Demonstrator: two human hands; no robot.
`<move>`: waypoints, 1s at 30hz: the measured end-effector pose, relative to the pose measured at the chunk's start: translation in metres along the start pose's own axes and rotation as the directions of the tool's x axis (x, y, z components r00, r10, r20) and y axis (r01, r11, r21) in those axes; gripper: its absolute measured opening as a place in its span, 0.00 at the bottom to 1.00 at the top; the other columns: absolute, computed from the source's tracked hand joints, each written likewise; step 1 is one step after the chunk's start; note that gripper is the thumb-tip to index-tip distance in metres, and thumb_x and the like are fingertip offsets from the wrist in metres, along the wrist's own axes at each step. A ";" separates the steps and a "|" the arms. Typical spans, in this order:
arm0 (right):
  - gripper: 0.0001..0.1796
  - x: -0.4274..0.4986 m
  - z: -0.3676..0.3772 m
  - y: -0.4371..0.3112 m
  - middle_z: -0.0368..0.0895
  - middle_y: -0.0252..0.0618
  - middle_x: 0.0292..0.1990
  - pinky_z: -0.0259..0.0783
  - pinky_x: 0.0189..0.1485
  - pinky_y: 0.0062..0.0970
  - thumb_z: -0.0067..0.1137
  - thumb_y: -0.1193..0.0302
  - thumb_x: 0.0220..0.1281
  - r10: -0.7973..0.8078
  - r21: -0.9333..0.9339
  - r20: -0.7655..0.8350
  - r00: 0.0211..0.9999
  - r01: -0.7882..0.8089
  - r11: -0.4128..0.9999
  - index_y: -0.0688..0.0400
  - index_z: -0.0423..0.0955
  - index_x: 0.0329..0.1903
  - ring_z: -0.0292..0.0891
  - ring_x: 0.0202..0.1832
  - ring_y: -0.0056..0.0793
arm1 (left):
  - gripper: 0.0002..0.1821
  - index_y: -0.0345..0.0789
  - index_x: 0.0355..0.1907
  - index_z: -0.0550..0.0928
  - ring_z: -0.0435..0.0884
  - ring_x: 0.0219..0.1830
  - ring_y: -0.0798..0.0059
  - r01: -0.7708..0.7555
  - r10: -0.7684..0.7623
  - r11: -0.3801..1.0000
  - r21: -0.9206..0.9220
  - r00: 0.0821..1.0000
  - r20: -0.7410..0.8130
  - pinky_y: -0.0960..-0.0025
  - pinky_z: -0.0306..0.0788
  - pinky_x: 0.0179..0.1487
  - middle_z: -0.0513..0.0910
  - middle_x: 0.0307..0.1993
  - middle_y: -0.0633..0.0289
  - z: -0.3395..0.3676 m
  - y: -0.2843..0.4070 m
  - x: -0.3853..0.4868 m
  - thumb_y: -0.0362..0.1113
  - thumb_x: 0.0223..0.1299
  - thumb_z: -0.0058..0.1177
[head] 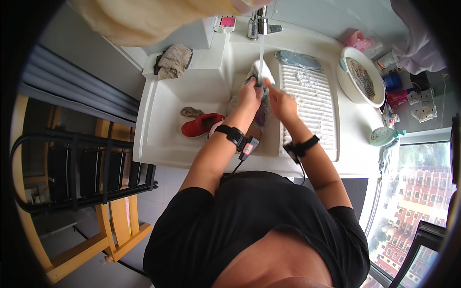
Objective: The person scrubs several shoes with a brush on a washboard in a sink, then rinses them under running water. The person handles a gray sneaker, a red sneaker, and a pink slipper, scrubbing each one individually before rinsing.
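Note:
Water runs from a chrome faucet point(263, 27) onto a whitish shoe point(260, 68) in the laundry sink point(187, 90). My left hand point(251, 94) grips the shoe near its dark opening. Beside it, my right hand point(282, 102) is slightly blurred, its fingers at the shoe's right side; whether they hold anything cannot be told. Below my forearms lie a red shoe point(201, 125), a brownish wet cloth point(191, 112) and other footwear, partly hidden by my left arm. To the right is the ribbed washboard point(309, 108) with suds and a blue-grey sole-shaped item point(299, 60) at its top.
A beige cloth point(175, 61) lies on the left ledge. On the right counter stand a white basin point(344, 81) with wet fabric and a green-capped bottle point(381, 136). Fabric hangs overhead at upper left and upper right. A black metal rack point(104, 172) is at the left, a window at lower right.

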State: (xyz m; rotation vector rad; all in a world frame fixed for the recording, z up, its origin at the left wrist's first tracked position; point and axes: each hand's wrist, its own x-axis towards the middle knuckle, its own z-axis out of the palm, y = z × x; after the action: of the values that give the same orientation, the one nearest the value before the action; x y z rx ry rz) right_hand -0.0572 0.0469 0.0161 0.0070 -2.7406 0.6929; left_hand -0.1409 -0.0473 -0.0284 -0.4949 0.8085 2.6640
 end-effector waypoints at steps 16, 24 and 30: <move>0.23 0.003 -0.007 0.012 0.76 0.55 0.26 0.69 0.33 0.38 0.48 0.67 0.59 0.095 -0.007 0.144 0.985 -0.095 0.995 0.36 0.66 0.58 0.75 0.29 0.50 | 0.14 0.35 0.46 0.70 0.74 0.30 0.78 -0.010 -0.008 0.968 0.252 0.998 0.070 0.75 0.68 0.32 0.75 0.33 0.64 0.000 0.001 -0.017 0.26 0.56 0.41; 0.20 0.025 -0.025 0.025 0.78 0.52 0.32 0.69 0.38 0.42 0.43 0.64 0.60 0.089 0.061 0.265 0.960 -0.109 0.992 0.38 0.69 0.56 0.75 0.34 0.51 | 0.06 0.31 0.36 0.72 0.74 0.34 0.75 -0.317 0.162 0.600 0.735 0.947 0.276 0.72 0.68 0.40 0.75 0.31 0.63 -0.025 -0.008 -0.010 0.29 0.57 0.43; 0.23 0.010 -0.026 0.001 0.75 0.53 0.23 0.69 0.32 0.40 0.46 0.67 0.59 0.082 -0.045 0.397 0.914 -0.070 0.997 0.32 0.67 0.57 0.75 0.27 0.50 | 0.02 0.35 0.32 0.70 0.74 0.31 0.71 -0.068 0.068 0.986 0.151 0.998 0.001 0.66 0.70 0.37 0.74 0.32 0.61 -0.016 0.003 0.006 0.27 0.58 0.42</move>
State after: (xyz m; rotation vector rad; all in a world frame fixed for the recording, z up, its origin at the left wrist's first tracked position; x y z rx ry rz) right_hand -0.0589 0.0608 0.0406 0.0390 -3.1577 0.7420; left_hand -0.1437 -0.0578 -0.0422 -0.4418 1.0359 2.6372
